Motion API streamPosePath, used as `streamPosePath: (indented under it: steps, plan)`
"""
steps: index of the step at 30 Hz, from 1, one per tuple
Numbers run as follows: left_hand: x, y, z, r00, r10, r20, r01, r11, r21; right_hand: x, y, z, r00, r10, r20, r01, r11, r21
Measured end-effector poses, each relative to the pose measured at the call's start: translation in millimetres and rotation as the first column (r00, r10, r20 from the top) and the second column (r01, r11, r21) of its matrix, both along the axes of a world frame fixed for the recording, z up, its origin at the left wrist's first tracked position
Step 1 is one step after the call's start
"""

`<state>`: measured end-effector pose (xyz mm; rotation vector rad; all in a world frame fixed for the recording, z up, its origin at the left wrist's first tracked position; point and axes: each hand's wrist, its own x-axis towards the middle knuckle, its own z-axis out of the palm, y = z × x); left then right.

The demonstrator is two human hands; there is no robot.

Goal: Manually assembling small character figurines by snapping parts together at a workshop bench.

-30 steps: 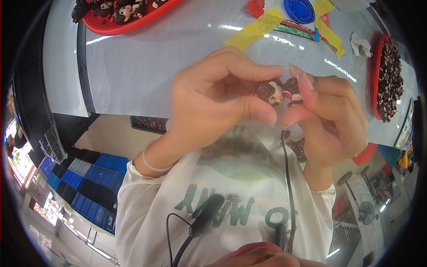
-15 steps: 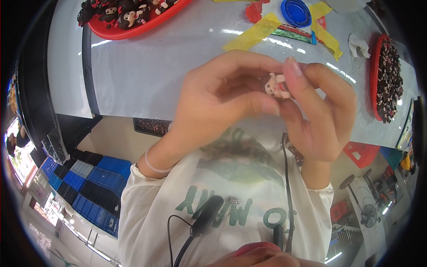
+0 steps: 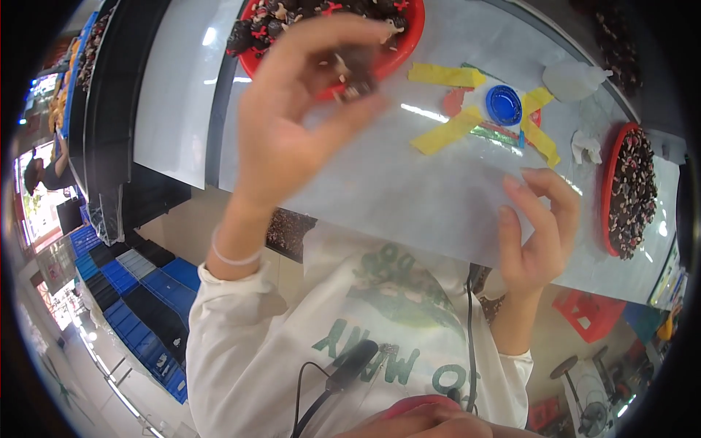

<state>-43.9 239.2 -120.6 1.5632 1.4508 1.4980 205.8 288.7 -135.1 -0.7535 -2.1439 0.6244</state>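
1. While the left hand (image 3: 292, 139) pinches a small dark part (image 3: 355, 73) over the red tray (image 3: 405, 51), that piece looks about done.
2. Right hand (image 3: 537, 233) is loose and holding nothing near the table edge (image 3: 409, 219).
3. Red side tray (image 3: 610, 219) is full, so plenty left.

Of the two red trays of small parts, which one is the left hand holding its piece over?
The red tray at the top; the left hand overlaps its rim, while the other red tray sits at the right, beyond the empty right hand.

hands: 2 (image 3: 292, 139) (image 3: 540, 233) | red trays: 2 (image 3: 405, 51) (image 3: 607, 190) | blue cap: 1 (image 3: 504, 104) | yellow tape strips: 4 (image 3: 445, 74) | held dark piece: 1 (image 3: 355, 73)
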Motion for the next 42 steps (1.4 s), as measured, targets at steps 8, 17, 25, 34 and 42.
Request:
streamPosePath:
  steps: [8, 17, 25, 34, 42]
  plan:
    - [-37.8, 56.4, 22.9, 0.497, 0.223, -0.838, -0.065, 0.973, 0.220, 1.5, 1.6, -3.6, 0.997, -0.006, 0.072, 0.004, 1.000, 0.024]
    - [-47.8, 75.4, 23.2, 0.666, 0.198, -0.719, -0.242, 0.969, 0.042, 24.7, 10.0, -4.0, 0.996, -0.037, 0.083, 0.040, 0.999, -0.026]
    - [-44.3, 58.8, 9.2, 0.401, 0.251, -0.881, -0.292, 0.946, 0.137, 57.3, 28.4, 9.6, 0.982, -0.123, 0.144, 0.116, 0.992, 0.055]
    - [-53.1, 67.4, 7.2, 0.379, 0.166, -0.910, -0.152, 0.982, 0.116, 172.9, 49.6, 20.8, 0.502, -0.813, 0.296, 0.820, 0.556, 0.136]
    - [-45.4, 69.2, 16.1, 0.411, 0.088, -0.908, -0.222, 0.975, -0.006, 156.6, 86.5, 6.8, 0.677, -0.731, 0.089, 0.709, 0.679, 0.190]
